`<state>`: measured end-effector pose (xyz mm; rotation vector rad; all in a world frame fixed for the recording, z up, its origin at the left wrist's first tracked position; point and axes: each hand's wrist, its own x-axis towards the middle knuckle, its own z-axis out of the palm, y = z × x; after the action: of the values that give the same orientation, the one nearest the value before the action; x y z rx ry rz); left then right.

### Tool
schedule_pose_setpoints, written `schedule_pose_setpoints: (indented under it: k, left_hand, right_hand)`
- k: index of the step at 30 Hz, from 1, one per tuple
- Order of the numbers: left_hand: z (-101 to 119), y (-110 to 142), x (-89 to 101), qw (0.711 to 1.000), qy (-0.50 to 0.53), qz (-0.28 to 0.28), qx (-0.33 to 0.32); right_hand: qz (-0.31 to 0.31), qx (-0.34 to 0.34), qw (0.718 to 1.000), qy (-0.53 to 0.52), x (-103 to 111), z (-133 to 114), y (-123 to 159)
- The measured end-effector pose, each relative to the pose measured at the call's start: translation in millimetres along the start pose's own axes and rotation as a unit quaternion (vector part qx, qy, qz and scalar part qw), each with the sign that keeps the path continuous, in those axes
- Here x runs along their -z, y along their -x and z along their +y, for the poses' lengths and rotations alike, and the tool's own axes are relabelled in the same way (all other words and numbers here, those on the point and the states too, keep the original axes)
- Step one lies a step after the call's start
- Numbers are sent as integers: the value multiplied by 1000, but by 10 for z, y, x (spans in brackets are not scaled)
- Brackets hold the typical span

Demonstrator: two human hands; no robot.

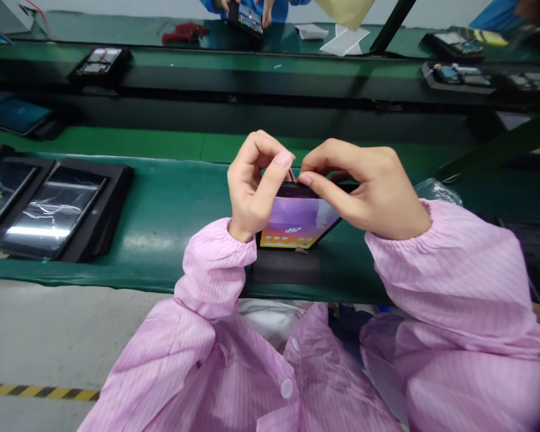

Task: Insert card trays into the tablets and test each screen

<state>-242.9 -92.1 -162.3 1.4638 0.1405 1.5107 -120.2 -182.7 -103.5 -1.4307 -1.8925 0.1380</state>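
A tablet [299,219] with a lit purple-to-orange screen and a row of icons stands tilted up on its edge in front of me. Its lower edge is by a dark foam pad [288,267] on the green bench. My left hand [261,183] is closed in a pinch just above the tablet's top edge. A thin dark sliver shows below its fingertips, too small to name. Close beside it, my right hand [364,183] pinches at the same top edge, thumb against forefinger. What lies between those fingers is hidden.
On the left, several tablets [54,210] in film lie on black foam trays. Beyond my bench [162,210] runs a line with a device in a black tray [99,63] and opened units [461,75]. A co-worker's hands [267,12] hold a device opposite. Clear plastic [438,191] lies right.
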Motion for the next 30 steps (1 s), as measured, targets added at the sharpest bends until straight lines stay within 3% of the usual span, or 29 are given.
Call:
schedule_pose_setpoints:
  k: [11,20,26,30]
  left_hand:
    - [51,-9,0,1000,-6,3,10]
    - [59,28,59,993,-6,-16,116]
    - [93,18,48,999,-24,-11,41]
    - [97,4,32,998,-33,-20,59]
  right_hand:
    - [15,-39,998,-46,10,-15,8]
    - [-3,-29,999,-13,6,-5,13]
    - [11,-58,997,-47,36,-20,27]
    - [1,-43,998,-41,9,-30,24]
